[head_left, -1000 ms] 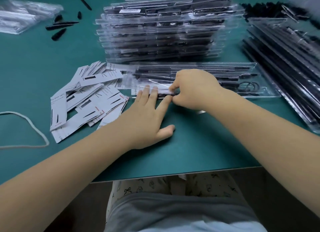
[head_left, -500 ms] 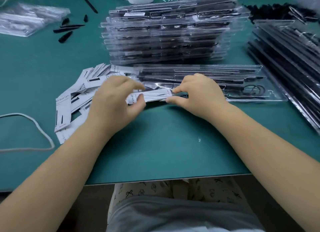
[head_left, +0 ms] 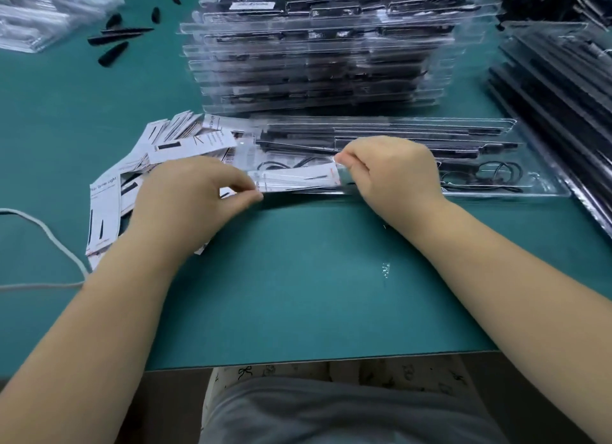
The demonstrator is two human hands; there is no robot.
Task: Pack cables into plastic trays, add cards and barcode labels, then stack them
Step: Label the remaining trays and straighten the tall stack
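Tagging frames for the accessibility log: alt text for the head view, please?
Both hands hold a white card by its ends, left hand and right hand pinching the card over the near edge of a clear plastic tray of black cables. Loose cards lie left; stacked trays behind.

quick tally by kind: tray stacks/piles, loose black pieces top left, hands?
Tall tray stack: 1
Open tray in front: 1
Tray pile at right: 1
Loose black pieces: about 5, blurred
Left hand, right hand, both pinching one card: 2
Total: about 10

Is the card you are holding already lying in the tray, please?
Not yet: both hands pinch the card by its ends over the tray's near edge.
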